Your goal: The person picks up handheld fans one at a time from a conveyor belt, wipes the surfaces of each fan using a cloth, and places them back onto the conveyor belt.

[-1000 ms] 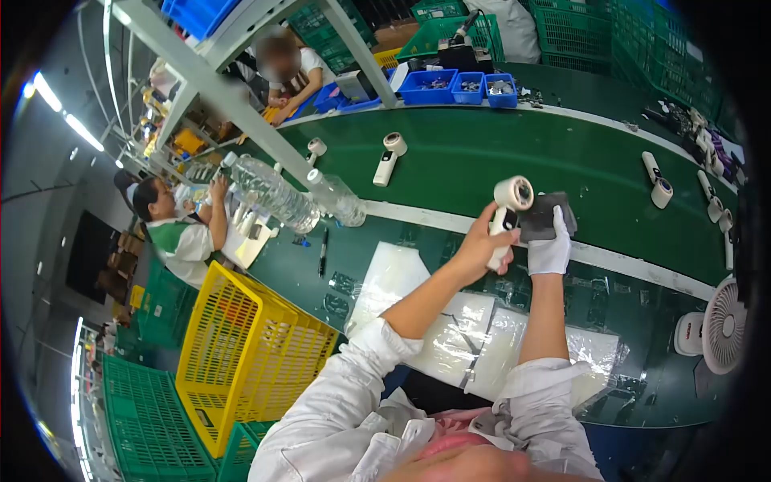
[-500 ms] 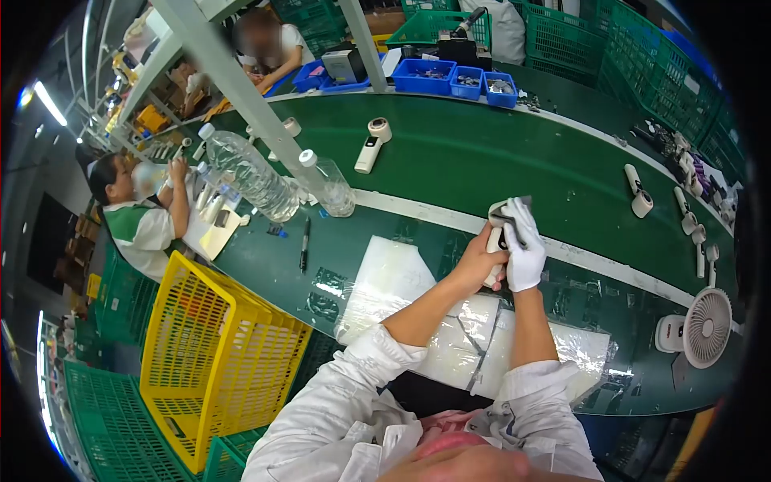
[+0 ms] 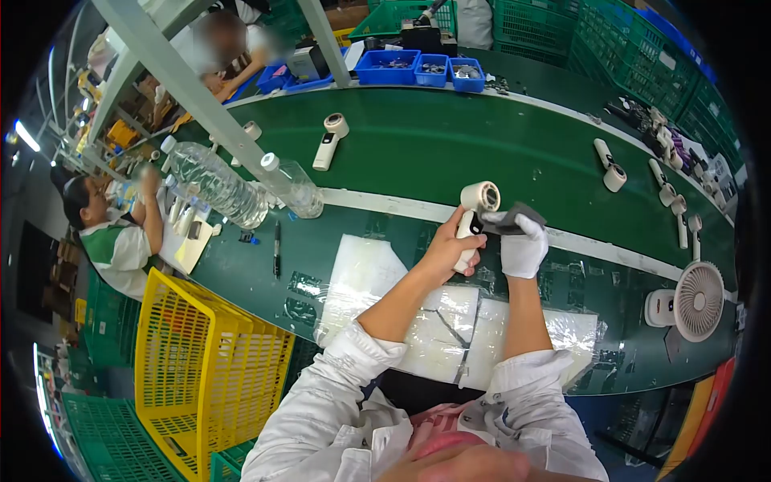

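My bare left hand [image 3: 444, 251] is wrapped round the handle of a cream handheld fan [image 3: 480, 198], its round head tilted up and a dark panel on the handle. In a white glove, my right hand [image 3: 524, 247] pinches a dark grey cloth [image 3: 526, 214] just to the right of the fan's head. Below both hands, white foam sheets [image 3: 365, 277] lie taped under clear film on the green bench.
More handheld fans [image 3: 328, 143] lie on the green belt. Water bottles [image 3: 217, 181] and a black pen [image 3: 277, 251] are at left, a desk fan [image 3: 697, 301] at right. A yellow crate [image 3: 213, 361] stands beside the bench. Co-workers sit at left and beyond the belt.
The right hand has come off the fan's head and moved right with the cloth. The fan's round face is now uncovered. The whole view has shifted slightly.
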A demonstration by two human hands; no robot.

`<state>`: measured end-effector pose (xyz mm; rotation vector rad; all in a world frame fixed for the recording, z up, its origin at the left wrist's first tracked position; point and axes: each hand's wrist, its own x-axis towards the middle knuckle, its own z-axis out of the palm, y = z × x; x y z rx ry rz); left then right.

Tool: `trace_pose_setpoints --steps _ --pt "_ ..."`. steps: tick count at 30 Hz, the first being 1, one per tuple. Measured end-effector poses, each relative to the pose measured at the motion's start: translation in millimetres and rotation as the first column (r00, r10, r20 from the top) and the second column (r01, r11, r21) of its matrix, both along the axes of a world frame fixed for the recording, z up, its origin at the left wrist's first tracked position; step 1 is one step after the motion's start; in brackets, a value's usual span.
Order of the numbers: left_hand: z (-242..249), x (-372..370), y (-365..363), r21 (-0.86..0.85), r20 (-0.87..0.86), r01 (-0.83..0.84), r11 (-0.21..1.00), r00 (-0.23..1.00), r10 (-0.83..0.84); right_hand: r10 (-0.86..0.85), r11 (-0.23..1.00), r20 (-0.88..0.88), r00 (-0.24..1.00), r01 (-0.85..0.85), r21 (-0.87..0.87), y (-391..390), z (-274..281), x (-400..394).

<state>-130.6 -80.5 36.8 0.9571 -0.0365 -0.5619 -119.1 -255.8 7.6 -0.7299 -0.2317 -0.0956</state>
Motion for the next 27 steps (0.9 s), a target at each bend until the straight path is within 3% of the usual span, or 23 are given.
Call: trace_pose_setpoints --steps 3,4,6,8,9,10,11,12,13,14,18,21,24,27 --pt "8.2 -1.1 -2.3 0.006 0.027 -0.017 1.0 0.999 0.017 0.026 0.949 -0.162 0.986 0.026 0.313 -11.5 -14.3 4.7" --pt "10.1 -1.6 -3.0 0.014 0.037 -0.028 1.0 0.999 0.027 -0.143 0.891 -0.327 0.934 0.265 0.368 -9.5 -11.8 10.5" --pt "11.8 -2.7 -3.5 0.087 0.083 -0.035 0.996 0.996 0.028 -0.178 0.888 -0.353 0.919 0.305 0.345 -10.9 -3.2 12.4" --pt "6.1 -3.4 -3.3 0.304 0.22 -0.041 0.952 0.975 -0.028 -0.212 0.893 -0.358 0.909 0.329 0.306 -10.6 -0.1 15.0" --pt "5.0 -4.4 -3.2 0.406 0.282 -0.054 0.912 0.957 -0.069 -0.381 0.921 -0.22 0.898 0.389 -0.008 -10.3 -2.4 15.1" --pt "10.3 -8.4 -2.4 0.559 0.338 -0.078 0.826 0.931 -0.141 -0.492 0.833 -0.036 0.87 0.459 -0.31 -9.9 -5.1 14.9" --pt "4.2 -9.2 -4.5 0.595 0.448 -0.167 0.786 0.881 -0.152 -0.531 0.64 0.172 0.829 0.526 -0.561 -8.9 -8.2 14.4" --pt "-6.2 -8.8 -5.8 0.616 0.55 -0.26 0.744 0.818 -0.169 -0.542 0.772 -0.175 0.822 0.405 -0.489 5.9 13.2 4.8" --pt "-1.8 -10.1 -7.7 0.621 0.641 -0.353 0.7 0.743 -0.194 -0.535 0.71 -0.006 0.845 0.446 -0.544 13.6 17.1 -0.2" --pt "4.2 -12.9 -5.0 0.66 0.543 -0.275 0.699 0.818 -0.191 -0.531 0.643 0.087 0.843 0.468 -0.606 14.3 16.7 -1.1" --pt "5.3 -12.6 -3.0 0.687 0.603 -0.383 0.618 0.775 -0.189 -0.464 0.299 0.481 0.744 0.643 -0.705 21.4 24.4 -2.1" --pt "4.9 -13.6 -3.3 0.699 0.586 -0.398 0.594 0.795 -0.158 -0.457 0.228 0.546 0.703 0.685 -0.692 26.2 27.7 -4.1" --pt "-1.8 -12.4 -6.0 0.7 0.59 -0.427 0.573 0.798 -0.125 -0.338 0.047 0.729 0.595 0.784 -0.618 29.5 34.8 -7.9" --pt "-4.2 -11.8 -6.7 0.706 0.59 -0.443 0.553 0.8 -0.111 -0.295 0.051 0.722 0.626 0.765 -0.642 34.0 31.4 -8.3"
